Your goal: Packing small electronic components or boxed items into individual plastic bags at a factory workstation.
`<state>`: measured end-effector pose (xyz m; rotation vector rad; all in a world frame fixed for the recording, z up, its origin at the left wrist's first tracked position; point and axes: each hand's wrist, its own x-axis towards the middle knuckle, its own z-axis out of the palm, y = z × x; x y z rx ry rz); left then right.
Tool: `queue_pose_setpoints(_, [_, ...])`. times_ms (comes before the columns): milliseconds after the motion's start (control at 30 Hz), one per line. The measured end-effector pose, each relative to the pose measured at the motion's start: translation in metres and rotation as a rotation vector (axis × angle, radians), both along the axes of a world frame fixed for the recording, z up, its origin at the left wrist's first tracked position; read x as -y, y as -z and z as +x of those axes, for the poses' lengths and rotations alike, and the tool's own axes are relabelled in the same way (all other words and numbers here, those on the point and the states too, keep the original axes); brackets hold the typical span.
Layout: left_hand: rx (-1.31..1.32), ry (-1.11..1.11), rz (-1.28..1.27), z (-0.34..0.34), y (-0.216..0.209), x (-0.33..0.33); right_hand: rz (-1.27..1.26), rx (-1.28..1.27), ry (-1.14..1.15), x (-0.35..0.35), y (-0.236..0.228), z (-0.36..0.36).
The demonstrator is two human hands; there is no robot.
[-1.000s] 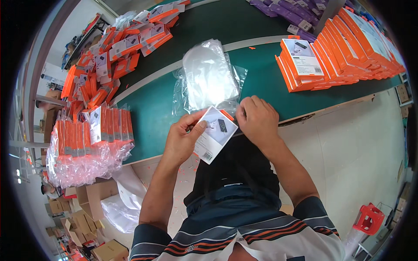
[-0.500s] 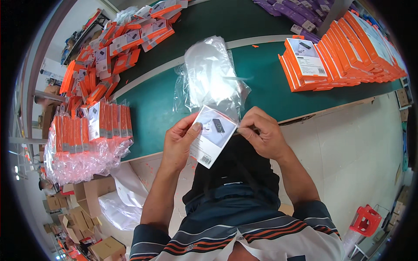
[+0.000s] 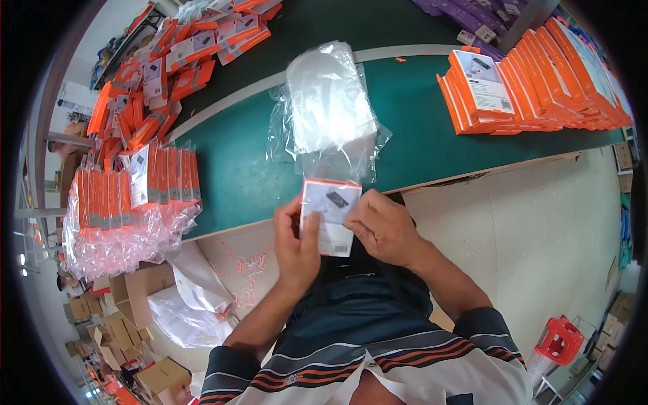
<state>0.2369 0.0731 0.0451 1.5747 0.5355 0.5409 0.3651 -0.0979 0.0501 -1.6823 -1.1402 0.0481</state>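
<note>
A green table (image 3: 418, 142) spreads across the view from ten o'clock round to two, beside a pale floor (image 3: 526, 223) that shows mostly between two and five. The person, in a striped shirt (image 3: 344, 361), is at six o'clock. Toward eleven, past a pale strip (image 3: 250, 92), a loose heap of orange and white boxes (image 3: 158, 81) lies at all angles. At two o'clock, more orange boxes (image 3: 479, 88) stand packed in leaning rows on the table. Around nine to ten o'clock stand orange boxes in clear plastic (image 3: 138, 182), upright and close together, with crumpled wrap bunched below them. Purple packs (image 3: 466, 17) lie beyond the table's far strip at one o'clock. An open carton (image 3: 138, 290) sits at eight, a red stool (image 3: 560, 341) at four. Straight up at twelve lies a stack of clear bags (image 3: 331, 101).

The left hand (image 3: 295, 253) grasps the left side of a flat white box (image 3: 335, 233) with its thumb across the front. The right hand (image 3: 385, 229) is curled, its fingertips pinched at the box's right edge; whether they grip card or film cannot be told. The box is near the middle of the view, in front of the table's edge, tilted slightly, with clear film (image 3: 337, 165) at its top. Tiny orange scraps (image 3: 250, 263) dot the floor toward seven to eight o'clock.
</note>
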Motion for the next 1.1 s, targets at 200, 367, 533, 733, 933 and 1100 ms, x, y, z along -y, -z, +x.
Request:
queue_pose_setpoints(200, [-0.238, 0.021, 0.058, -0.075, 0.044, 0.009, -0.132, -0.062, -0.123, 0.008, 0.048, -0.032])
queue_pose_setpoints(367, [-0.494, 0.211, -0.133, -0.094, 0.073, -0.032, -0.229, -0.134, -0.232, -0.004, 0.086, -0.033])
queue_pose_setpoints(533, [-0.719, 0.416, 0.237, -0.104, 0.08, -0.044, -0.361, -0.178, -0.3, -0.001, 0.087, -0.043])
queue_pose_setpoints(733, [-0.633, 0.579, 0.441, -0.141, 0.026, -0.036, -0.5, -0.269, -0.412, 0.028, 0.046, -0.048])
queue_pose_setpoints(933, [-0.552, 0.466, 0.305, -0.102, 0.077, -0.058, -0.43, -0.364, -0.444, 0.004, 0.075, -0.039])
queue_pose_setpoints(1100, [-0.605, 0.603, 0.225, -0.087, 0.126, -0.061, -0.472, -0.487, -0.412, -0.008, 0.087, -0.031])
